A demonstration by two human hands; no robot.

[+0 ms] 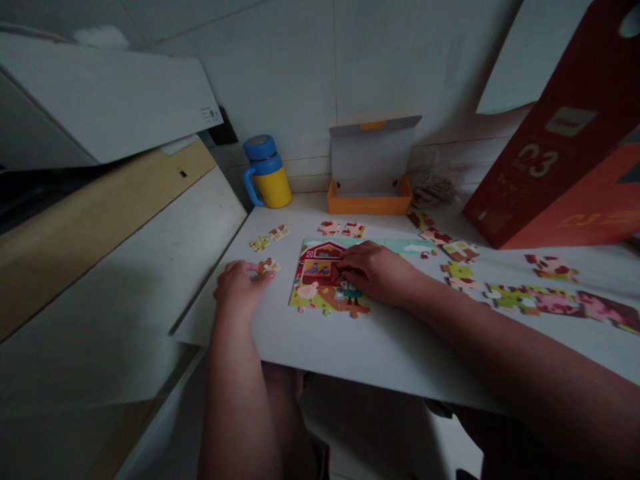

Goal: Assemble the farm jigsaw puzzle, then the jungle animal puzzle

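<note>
Jigsaw puzzle (314,292), partly joined, flat on the surface (320,341) before the open orange box (370,205); loose piece (267,265) pinched in left grip (237,285); right grip (374,267) on puzzle, open or closed impossible to tell.

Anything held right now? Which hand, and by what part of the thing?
Left hand: a puzzle piece, by its near-left edge, between thumb and fingers. Right hand: on the partly built puzzle; can't tell if it grips anything.
</note>
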